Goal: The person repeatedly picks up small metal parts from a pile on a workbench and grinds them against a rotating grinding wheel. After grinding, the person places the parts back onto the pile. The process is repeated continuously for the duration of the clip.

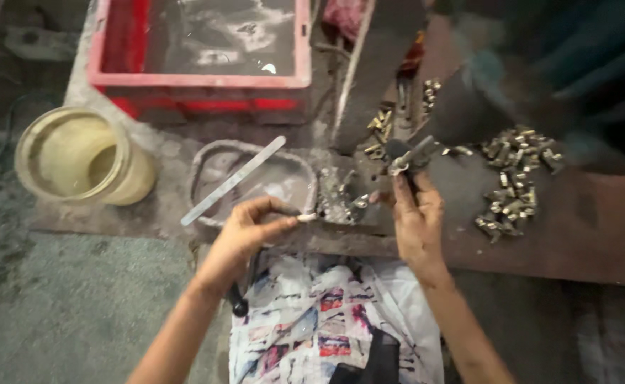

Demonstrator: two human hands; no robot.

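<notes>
Dim, flat workshop light, glare on the red crate's [184,85] liquid, motion blur upper right, soft edges.

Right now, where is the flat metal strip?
In the head view, the flat metal strip lies slanted across the grey tray, left of centre, above the left hand.

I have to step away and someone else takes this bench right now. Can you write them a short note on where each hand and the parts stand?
Left hand: grip closed on a thin pale stick, its tip at the cluster of silvery parts.
Right hand: holds one small metal piece up by the fingertips.
Grey tray sits left of the cluster, with a flat metal strip lying across it.
Pile of small brass fittings lies to the right, a smaller scatter behind.
Done: cannot tell how many pieces are treated.
Left: the right pile looks untouched.
</notes>
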